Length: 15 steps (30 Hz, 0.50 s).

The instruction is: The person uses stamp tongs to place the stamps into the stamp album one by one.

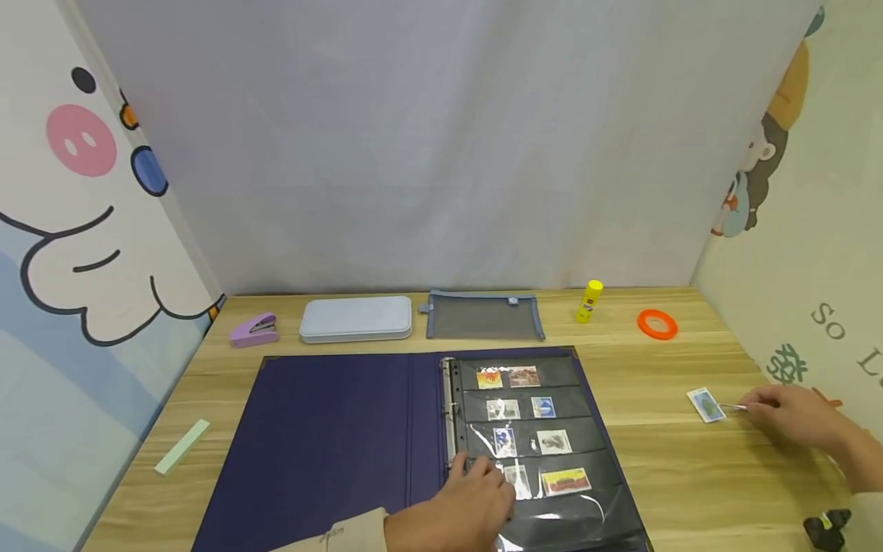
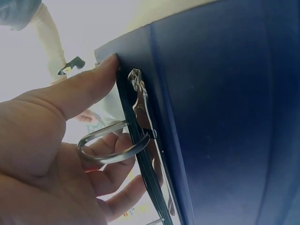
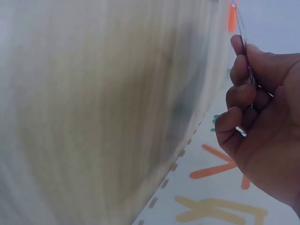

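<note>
Tweezers (image 1: 733, 407) were pinched in the right hand (image 1: 793, 418), fingers curled round the shaft as the right wrist view confirmed, with the tips at the near edge of a loose stamp (image 1: 707, 404) lying flat on the wooden table (image 1: 676, 460), well to the right of the open binder (image 1: 421, 445). Whether the tips already gripped the stamp or only touched it could not be told from the head view. The left hand (image 1: 458, 510) rested palm down on the near part of the black stock page (image 1: 538, 437), fingers spread and fairly straight, close to the ring mechanism (image 2: 115, 145); the left wrist view showed the thumb lying against the page edge and the fingers just behind one ring. Several stamps sat in the page's clear strips, with free room in the rows. At the far edge of the table stood a purple stapler (image 1: 254, 330), a grey tin (image 1: 355, 318), a mesh pouch (image 1: 485, 316), a yellow glue stick (image 1: 589, 300) and an orange tape ring (image 1: 657, 323); a pale green strip (image 1: 182, 445) lay on the left. Judgement: the lift would go best with the tips slid low under one stamp edge, light pressure, no bending of the paper, and the left hand holding the page flat.
</note>
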{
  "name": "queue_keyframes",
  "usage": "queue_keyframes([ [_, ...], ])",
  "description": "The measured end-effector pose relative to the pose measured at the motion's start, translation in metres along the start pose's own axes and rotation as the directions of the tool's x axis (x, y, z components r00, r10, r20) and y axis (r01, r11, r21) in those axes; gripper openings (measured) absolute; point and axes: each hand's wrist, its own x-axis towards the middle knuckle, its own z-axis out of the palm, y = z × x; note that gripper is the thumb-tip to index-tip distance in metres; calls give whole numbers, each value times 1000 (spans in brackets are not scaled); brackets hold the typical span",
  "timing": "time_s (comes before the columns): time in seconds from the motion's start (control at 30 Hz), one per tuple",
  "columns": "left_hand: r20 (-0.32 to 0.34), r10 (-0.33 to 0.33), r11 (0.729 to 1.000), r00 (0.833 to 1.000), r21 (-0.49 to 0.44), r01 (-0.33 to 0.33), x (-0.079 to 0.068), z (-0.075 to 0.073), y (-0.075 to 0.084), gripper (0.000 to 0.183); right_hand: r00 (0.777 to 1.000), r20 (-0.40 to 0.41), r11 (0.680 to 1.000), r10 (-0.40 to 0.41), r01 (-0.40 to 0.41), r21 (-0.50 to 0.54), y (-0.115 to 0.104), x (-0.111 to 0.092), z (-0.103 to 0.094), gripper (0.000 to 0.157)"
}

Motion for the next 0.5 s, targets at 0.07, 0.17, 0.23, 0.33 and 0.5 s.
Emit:
queue_keyframes([
  [0.07,0,-7,1000,1000,-23,7,0,0,0,41,1000,10,1000,-5,5,12,-6,3,-2,18],
  [0.17,-2,-18,1000,1000,-22,18,-1,0,0,49,998,17,997,-57,56,53,-22,10,-1,18],
  [0.23,-5,-22,1000,1000,-15,22,-2,0,0,51,993,0,988,-119,119,95,-37,16,2,15],
  [0.33,-23,-19,1000,1000,-2,19,-3,0,0,53,975,-12,965,-220,220,141,-62,24,7,12],
  [0.5,-55,14,999,998,-44,-16,-5,0,-2,52,914,9,890,-406,394,231,-107,37,19,11],
])
